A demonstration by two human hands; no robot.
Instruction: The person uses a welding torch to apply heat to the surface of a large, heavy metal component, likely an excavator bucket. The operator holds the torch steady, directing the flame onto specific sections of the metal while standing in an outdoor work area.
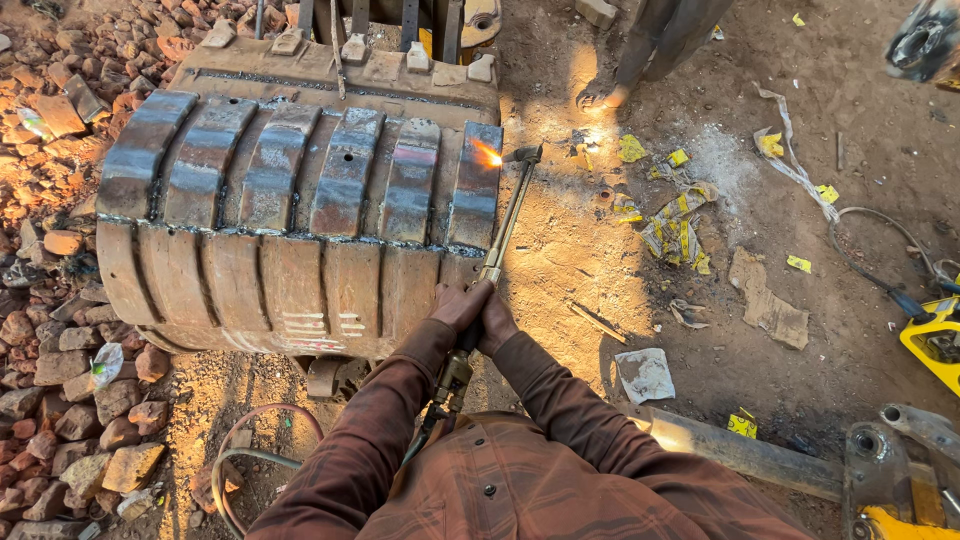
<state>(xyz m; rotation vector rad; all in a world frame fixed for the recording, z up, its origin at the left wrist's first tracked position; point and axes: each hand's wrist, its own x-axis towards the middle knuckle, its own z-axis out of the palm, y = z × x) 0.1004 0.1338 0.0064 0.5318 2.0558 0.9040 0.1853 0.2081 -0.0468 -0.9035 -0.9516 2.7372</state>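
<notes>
A long brass cutting torch (505, 222) runs from my hands up to the right edge of a big rusty excavator bucket (290, 210) with welded steel ribs. Its tip throws an orange flame (487, 153) onto the rightmost rib. My left hand (458, 304) and my right hand (497, 322) both clasp the torch's lower handle, side by side. My brown checked sleeves reach forward from the bottom of the view. Hoses (255, 450) lead away from the torch's base toward the ground at lower left.
Broken bricks and stones (60, 400) pile up on the left. Another person's legs and foot (625, 70) stand at the top right. Yellow wrappers and paper scraps (680, 225) litter the dirt. Yellow machine parts (935, 340) and a steel beam (740, 450) lie at the right.
</notes>
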